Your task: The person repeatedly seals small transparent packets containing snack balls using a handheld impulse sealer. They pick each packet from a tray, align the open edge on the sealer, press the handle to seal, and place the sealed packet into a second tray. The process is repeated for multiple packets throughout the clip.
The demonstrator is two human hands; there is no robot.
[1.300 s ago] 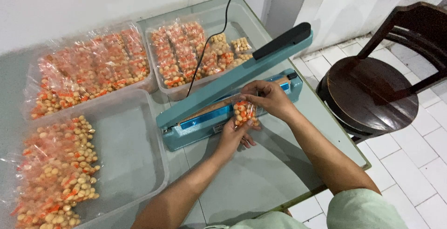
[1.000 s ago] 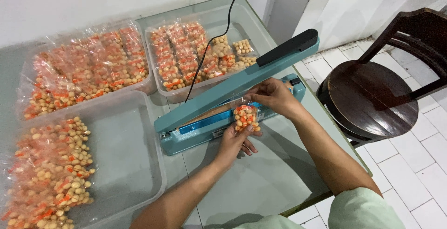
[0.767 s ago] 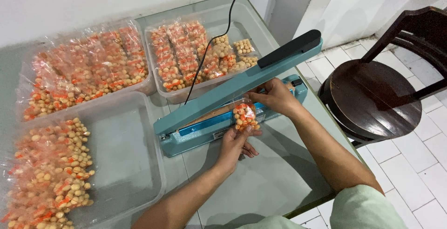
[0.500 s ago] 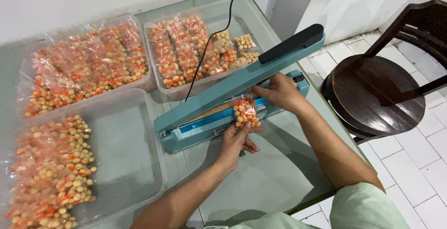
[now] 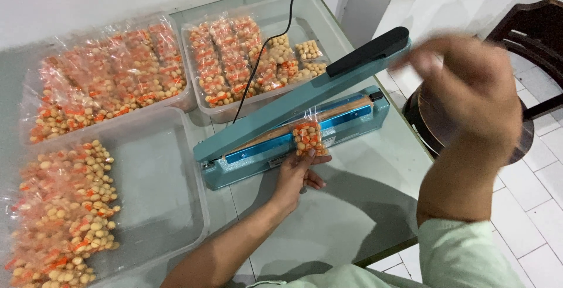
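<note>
A teal heat sealer [image 5: 267, 147] with a black-handled arm [image 5: 366, 50] raised stands on the glass table. My left hand [image 5: 298, 172] holds a small clear packet of orange and yellow nuts [image 5: 307, 136], whose open top lies across the sealer's bar under the raised arm. My right hand [image 5: 472, 86] is lifted in the air near the black handle, blurred by motion, fingers apart and holding nothing.
Three clear plastic tubs hold several nut packets: back left [image 5: 108, 77], back middle [image 5: 246, 59], and front left [image 5: 64, 206]. A black power cord [image 5: 264, 48] runs over the middle tub. A dark wooden chair [image 5: 528, 36] stands right of the table's edge.
My right hand let go of the packet's top and rose toward the sealer's handle. The left hand keeps the packet on the bar.
</note>
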